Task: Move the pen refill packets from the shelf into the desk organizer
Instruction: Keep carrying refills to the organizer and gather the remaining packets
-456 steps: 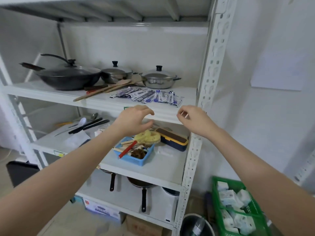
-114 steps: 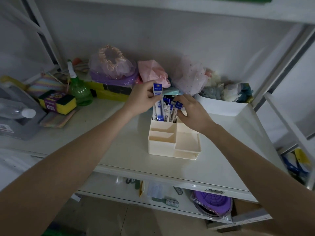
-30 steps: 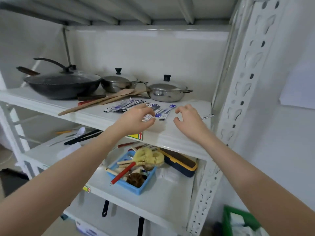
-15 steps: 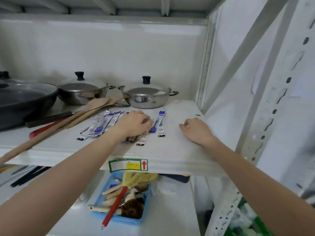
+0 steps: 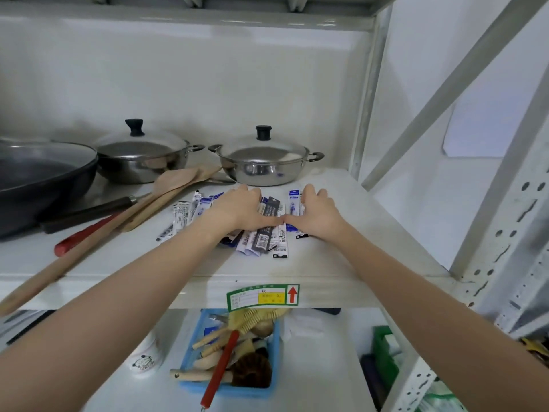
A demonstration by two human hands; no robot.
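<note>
Packets (image 5: 267,230) of pen refills lay on the shelf (image 5: 341,263) just in front of the right pot (image 5: 263,160), thin, light and likely slippery, so both hands, left hand (image 5: 240,209) and right hand (image 5: 315,215), pressed flat on them, thumbs touching, to bunch them together.

Right hand (image 5: 316,217) now moved in onto the pen refill packets (image 5: 267,230), thumbs touching, left hand (image 5: 237,212) spread flatter, packets bunched closer between both hands

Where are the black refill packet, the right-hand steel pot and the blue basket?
black refill packet (image 5: 265,226): head view, middle of its dark face.
right-hand steel pot (image 5: 261,171): head view, front wall.
blue basket (image 5: 187,356): head view, left rim.
</note>
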